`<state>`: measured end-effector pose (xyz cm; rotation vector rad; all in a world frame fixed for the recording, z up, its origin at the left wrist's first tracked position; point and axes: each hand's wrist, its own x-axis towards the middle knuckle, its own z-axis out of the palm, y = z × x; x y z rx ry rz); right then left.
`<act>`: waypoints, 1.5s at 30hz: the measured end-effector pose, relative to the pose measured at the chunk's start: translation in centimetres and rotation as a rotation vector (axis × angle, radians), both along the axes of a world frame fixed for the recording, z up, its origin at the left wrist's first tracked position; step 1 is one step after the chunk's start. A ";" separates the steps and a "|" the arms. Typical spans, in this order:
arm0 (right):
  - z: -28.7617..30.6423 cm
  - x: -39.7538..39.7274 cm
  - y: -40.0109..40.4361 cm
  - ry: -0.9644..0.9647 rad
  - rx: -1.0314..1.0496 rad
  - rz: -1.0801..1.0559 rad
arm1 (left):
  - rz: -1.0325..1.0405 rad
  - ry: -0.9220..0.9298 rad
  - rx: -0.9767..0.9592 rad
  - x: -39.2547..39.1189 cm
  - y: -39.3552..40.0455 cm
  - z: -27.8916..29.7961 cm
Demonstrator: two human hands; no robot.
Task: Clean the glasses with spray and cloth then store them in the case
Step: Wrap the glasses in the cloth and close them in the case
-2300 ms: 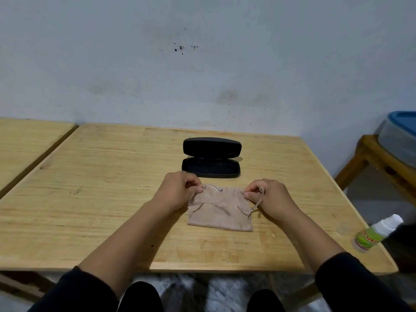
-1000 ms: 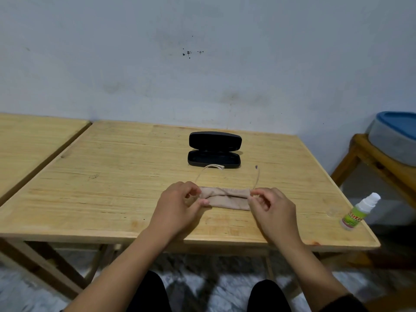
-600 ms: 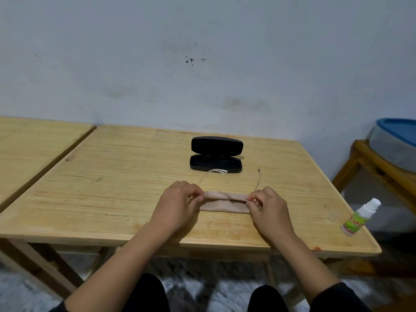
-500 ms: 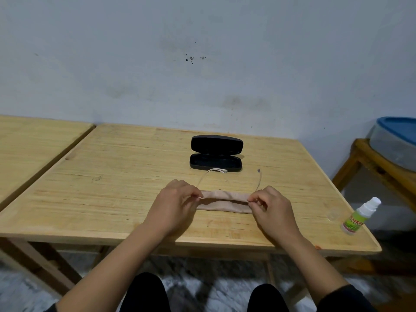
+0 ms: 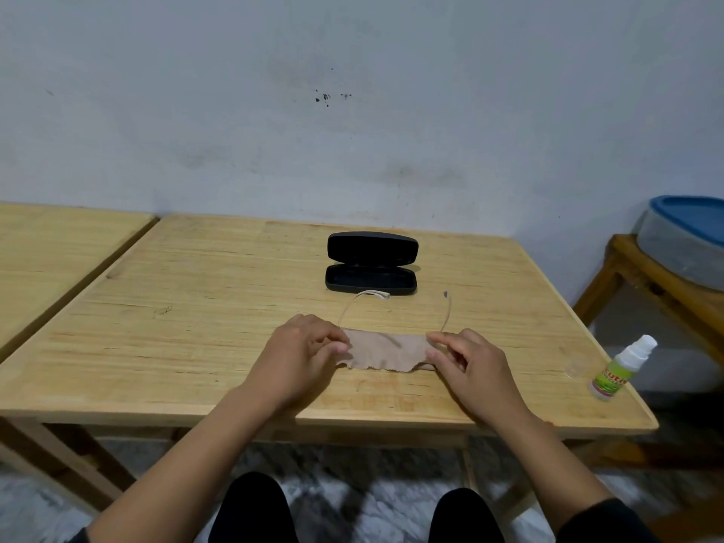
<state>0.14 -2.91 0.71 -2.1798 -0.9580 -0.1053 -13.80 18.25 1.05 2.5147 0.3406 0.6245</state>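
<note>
A beige cloth lies on the wooden table, draped over the front of the glasses. Only the two thin temple arms show, pointing toward the open black case just behind them. My left hand pinches the cloth's left end with curled fingers. My right hand pinches the right end between index finger and thumb. The lenses are hidden under the cloth. A small white and green spray bottle leans at the table's right edge, away from both hands.
A small clear cap sits beside the bottle. A second wooden table adjoins on the left. On the right a wooden stool carries a grey tub with a blue lid. The wall is close behind.
The cloth, a narrow folded strip half a second ago, now lies wider and flatter, its near edge closer to me. Both hands stay at its ends.
</note>
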 end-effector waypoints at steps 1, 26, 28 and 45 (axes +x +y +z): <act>-0.1 0.0 0.1 0.004 -0.008 -0.004 | -0.003 0.014 -0.012 0.1 -0.1 -0.1; 0.3 2.1 1.7 0.304 0.088 -0.052 | 0.171 -0.136 -0.321 2.2 -0.5 0.1; 0.1 2.4 1.8 0.295 0.072 -0.025 | 0.137 -0.149 -0.322 2.3 -0.3 0.0; 2.6 2.4 1.6 0.454 0.162 -0.014 | 0.011 0.016 -0.038 3.0 -0.4 0.4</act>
